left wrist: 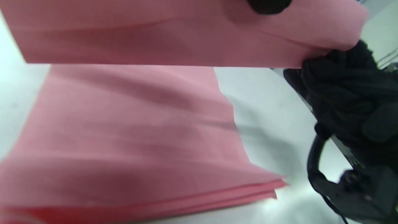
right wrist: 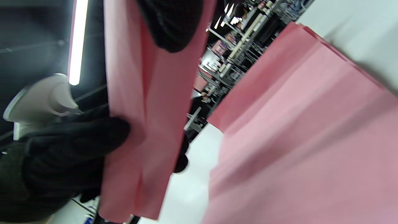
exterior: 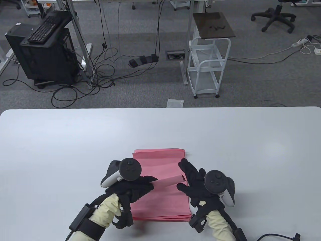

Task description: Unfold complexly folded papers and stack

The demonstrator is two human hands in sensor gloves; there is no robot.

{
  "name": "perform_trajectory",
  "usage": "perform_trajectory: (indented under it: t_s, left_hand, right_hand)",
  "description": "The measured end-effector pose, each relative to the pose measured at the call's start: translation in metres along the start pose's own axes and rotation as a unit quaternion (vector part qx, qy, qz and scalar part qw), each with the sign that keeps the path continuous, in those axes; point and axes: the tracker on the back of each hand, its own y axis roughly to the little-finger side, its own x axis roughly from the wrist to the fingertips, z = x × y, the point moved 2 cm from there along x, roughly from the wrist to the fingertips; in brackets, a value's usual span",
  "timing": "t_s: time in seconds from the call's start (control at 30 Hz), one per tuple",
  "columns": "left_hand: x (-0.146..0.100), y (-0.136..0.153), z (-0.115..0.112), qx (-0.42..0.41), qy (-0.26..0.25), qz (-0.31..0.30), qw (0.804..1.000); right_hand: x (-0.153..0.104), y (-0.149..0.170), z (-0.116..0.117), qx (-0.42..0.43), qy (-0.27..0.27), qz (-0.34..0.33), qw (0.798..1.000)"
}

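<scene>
Near the front edge of the white counter (exterior: 75,130), a stack of pink papers (exterior: 160,200) is lying flat, and a folded pink strip (exterior: 168,181) is being held just above it, between both hands. The left hand (exterior: 136,187) is pinching the strip's left end, fingertips pressed together on the paper. The right hand (exterior: 194,182) is gripping the right end: the left wrist view is showing its fingers (left wrist: 339,81) bunched on the strip's corner, while in the table view its other fingers are lying spread over the stack's right edge. The strip is looking narrow and still folded lengthwise, so the step in hand is judged to be opening it, with stacking to follow. To do this well: pinch single layers only, draw the hands apart evenly and slowly so the thin sheet is not tearing at a crease, keep it low over the stack, then lay it down with edges aligned and smooth it flat. Risk: catching the top stacked sheet and dragging it askew.
</scene>
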Motion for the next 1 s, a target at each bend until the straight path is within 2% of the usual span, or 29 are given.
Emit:
perform_trajectory:
  t_s: [0.1,0.17,0.27,0.33,0.4,0.5,0.57,0.7,0.8,0.93,1.0]
  left_hand:
    - [0.005,-0.001,-0.001,-0.003,-0.006,0.002,1.000]
    - [0.002,0.004,0.002,-0.012,-0.014,0.000,1.000]
    - [-0.012,0.031,0.015,-0.047,-0.049,0.003,0.998]
    - [-0.027,0.060,0.019,-0.113,-0.082,-0.001,0.990]
    - [-0.038,0.081,0.015,-0.168,-0.103,-0.007,0.980]
    - [-0.043,0.097,0.002,-0.232,-0.117,-0.022,0.966]
    - [-0.040,0.100,-0.005,-0.258,-0.127,-0.032,0.957]
    - [-0.034,0.095,-0.010,-0.303,-0.178,-0.051,0.935]
    - [-0.034,0.095,-0.014,-0.333,-0.231,-0.032,0.914]
    - [-0.033,0.092,-0.019,-0.291,-0.210,-0.026,0.933]
    - [-0.033,0.090,-0.020,-0.297,-0.211,-0.023,0.931]
  right_hand:
    - [-0.001,0.002,-0.007,0.033,0.027,-0.031,0.999]
    - [-0.002,0.006,-0.012,0.052,0.027,-0.030,0.998]
    - [-0.006,0.013,-0.021,0.084,0.038,-0.025,0.995]
    - [-0.007,0.016,-0.025,0.113,0.049,-0.020,0.992]
    - [-0.005,0.017,-0.026,0.138,0.053,-0.021,0.989]
    - [-0.003,0.018,-0.023,0.173,0.052,-0.024,0.983]
    - [-0.003,0.019,-0.018,0.190,0.047,-0.024,0.980]
    - [-0.001,0.021,-0.008,0.185,0.033,-0.020,0.982]
    - [-0.001,0.023,-0.009,0.188,0.036,-0.014,0.981]
    - [-0.001,0.024,-0.011,0.236,0.060,-0.017,0.970]
    - [-0.002,0.026,-0.013,0.240,0.067,-0.017,0.968]
